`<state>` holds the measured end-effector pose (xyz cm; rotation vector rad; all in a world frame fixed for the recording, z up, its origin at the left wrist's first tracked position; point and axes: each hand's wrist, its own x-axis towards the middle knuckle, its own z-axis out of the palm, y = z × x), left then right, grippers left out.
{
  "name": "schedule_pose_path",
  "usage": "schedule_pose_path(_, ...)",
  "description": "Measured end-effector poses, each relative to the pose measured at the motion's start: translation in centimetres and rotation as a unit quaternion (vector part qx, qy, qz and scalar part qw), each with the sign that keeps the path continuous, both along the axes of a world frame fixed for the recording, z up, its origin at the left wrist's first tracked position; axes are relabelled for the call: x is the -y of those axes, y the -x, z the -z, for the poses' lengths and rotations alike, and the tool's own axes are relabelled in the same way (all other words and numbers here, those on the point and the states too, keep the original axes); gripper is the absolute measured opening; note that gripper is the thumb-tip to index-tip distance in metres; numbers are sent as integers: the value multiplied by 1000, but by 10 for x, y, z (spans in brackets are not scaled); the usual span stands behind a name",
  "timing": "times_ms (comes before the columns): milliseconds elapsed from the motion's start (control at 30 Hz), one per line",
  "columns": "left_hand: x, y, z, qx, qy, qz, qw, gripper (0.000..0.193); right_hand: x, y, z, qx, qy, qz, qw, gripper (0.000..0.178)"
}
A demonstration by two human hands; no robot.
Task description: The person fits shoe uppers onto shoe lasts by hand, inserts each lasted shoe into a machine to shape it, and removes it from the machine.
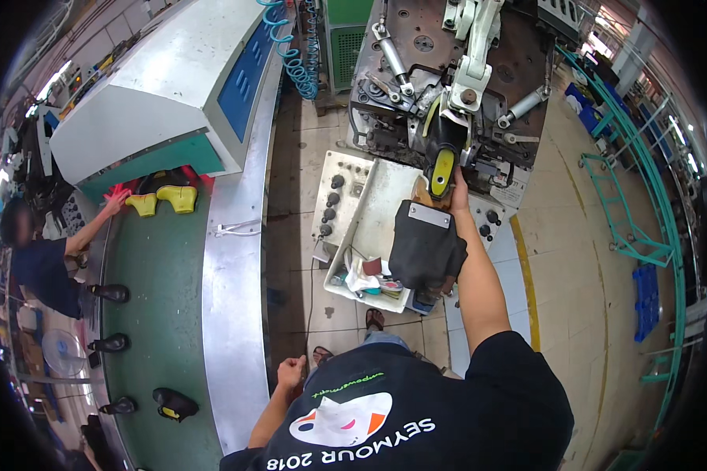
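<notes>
My right hand (459,193) is closed round the near end of a black shoe (450,135), which sits sole up in the machine's clamps with a yellow-green insole (443,171) showing. The fingers are partly hidden behind the shoe. A white machine arm (474,67) comes down onto the far part of the shoe. Just below my hand hangs a black cover (426,247) with a metal strip along its top. My left hand (291,371) hangs low beside my body, its fingers curled into a loose fist with nothing seen in it.
A white tray (352,290) with rags and small items stands before the machine, beside a knobbed control panel (331,206). At left, a green conveyor (165,314) carries black shoes (173,403) and yellow boot shapes (176,198) near a co-worker's hand (116,200). Green railing (652,157) runs at right.
</notes>
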<state>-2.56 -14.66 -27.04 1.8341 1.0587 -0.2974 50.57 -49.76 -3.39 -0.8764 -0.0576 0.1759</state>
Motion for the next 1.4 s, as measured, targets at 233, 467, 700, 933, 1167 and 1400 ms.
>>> schedule_pose_path(233,19,-11,-58,-71,23,-4,997,51,6,-3,10,21,13,14,1000,47)
schedule_pose_path(467,11,8,-30,-52,11,-2,999,51,-3,6,-6,9,20,-4,1000,47)
schedule_pose_path(700,10,4,-22,-65,17,11,998,53,-4,9,-12,-2,23,-6,1000,51)
schedule_pose_path(933,21,-11,-28,-68,-12,46,997,51,-7,18,-20,-20,63,47,997,54)
schedule_pose_path(1167,25,-23,-8,-83,2,21,996,47,-8,25,-28,-42,23,9,999,54)
schedule_pose_path(1400,47,-39,-11,-20,-10,-16,1000,40,-8,31,-36,-59,-12,-43,997,47)
